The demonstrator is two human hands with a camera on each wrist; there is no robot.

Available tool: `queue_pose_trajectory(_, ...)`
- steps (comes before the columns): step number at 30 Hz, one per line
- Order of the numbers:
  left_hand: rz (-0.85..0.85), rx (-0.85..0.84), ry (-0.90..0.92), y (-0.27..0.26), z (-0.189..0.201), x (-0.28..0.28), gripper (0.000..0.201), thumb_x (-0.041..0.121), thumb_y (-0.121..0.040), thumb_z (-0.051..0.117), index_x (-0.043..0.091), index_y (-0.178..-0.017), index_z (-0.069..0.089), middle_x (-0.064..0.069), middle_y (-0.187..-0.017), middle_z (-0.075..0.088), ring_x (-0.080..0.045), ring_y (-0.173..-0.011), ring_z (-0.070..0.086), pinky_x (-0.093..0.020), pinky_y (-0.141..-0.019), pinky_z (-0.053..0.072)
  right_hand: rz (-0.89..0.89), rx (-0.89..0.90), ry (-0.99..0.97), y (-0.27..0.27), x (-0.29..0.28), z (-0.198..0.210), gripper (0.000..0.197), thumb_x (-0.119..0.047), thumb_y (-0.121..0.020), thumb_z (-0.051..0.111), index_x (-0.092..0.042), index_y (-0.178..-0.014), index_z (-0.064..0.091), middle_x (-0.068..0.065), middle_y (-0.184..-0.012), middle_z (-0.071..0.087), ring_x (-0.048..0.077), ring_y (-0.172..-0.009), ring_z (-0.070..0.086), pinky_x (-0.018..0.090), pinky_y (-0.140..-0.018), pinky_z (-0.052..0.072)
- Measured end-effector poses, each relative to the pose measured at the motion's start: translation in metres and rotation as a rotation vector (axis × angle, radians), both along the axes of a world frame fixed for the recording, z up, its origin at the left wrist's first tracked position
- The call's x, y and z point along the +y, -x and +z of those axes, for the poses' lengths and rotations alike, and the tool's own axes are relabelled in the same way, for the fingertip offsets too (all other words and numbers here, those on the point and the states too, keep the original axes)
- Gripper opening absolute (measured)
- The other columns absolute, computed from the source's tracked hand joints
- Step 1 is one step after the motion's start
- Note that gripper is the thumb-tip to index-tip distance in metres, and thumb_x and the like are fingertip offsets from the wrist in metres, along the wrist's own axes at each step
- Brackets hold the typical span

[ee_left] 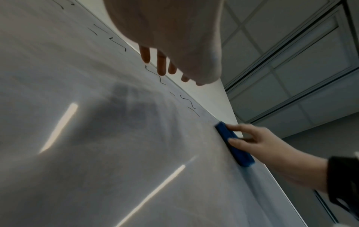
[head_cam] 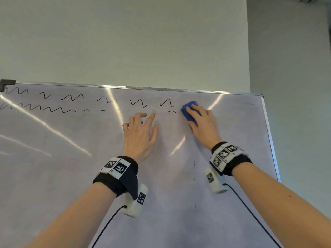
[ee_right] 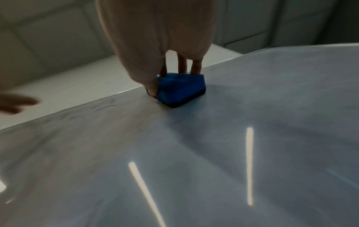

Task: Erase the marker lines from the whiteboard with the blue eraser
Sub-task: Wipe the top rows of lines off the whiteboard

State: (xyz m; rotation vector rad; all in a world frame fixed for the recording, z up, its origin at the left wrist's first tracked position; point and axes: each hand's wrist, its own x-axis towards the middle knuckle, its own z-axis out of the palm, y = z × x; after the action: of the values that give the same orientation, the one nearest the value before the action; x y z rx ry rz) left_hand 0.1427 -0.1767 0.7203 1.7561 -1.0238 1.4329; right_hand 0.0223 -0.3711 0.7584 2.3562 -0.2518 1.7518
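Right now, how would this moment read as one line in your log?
right hand grips blue eraser on whiteboard | left hand open | marker lines remain left of eraser

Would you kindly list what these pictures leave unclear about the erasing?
- Head view: the right hand covers much of the eraser, hiding any marks beneath.
- Head view: the marker lines run off the left edge.
- Right wrist view: the whiteboard is motion-blurred, smearing the lines.
- Left wrist view: the left hand hides its fingers' contact.
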Motion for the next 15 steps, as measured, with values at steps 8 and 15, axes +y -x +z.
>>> queue_pose_trajectory(8, -0.019, -0.025, 0.015, -0.019, -0.001, 0.025, 0.051, 0.042, -0.091, 0.029, 0.021, -0.131, 0.053, -0.006, -0.123, 0.05, -0.023, -0.096, 0.051, -0.037, -0.08, 0.031, -0.17, -0.208, -0.346, 0.012, -0.022, 0.017, 0.045, -0.01, -0.091, 0.051, -0.013, -0.136, 0.045, 0.014, -0.14, 0.039, 0.043, -0.111, 0.041, 0.047, -0.092, 0.037)
queue_pose_trajectory(15, -0.067, 0.007, -0.03, 0.004, -0.001, -0.011, 0.052, 0.042, -0.09, 0.028, 0.022, -0.132, 0.053, -0.006, -0.123, 0.049, -0.026, -0.098, 0.049, -0.036, -0.08, 0.027, -0.085, -0.002, -0.05, -0.022, 0.026, 0.003, 0.048, -0.016, -0.093, 0.051, -0.016, -0.14, 0.042, 0.008, -0.145, 0.039, 0.036, -0.119, 0.038, 0.044, -0.096, 0.034)
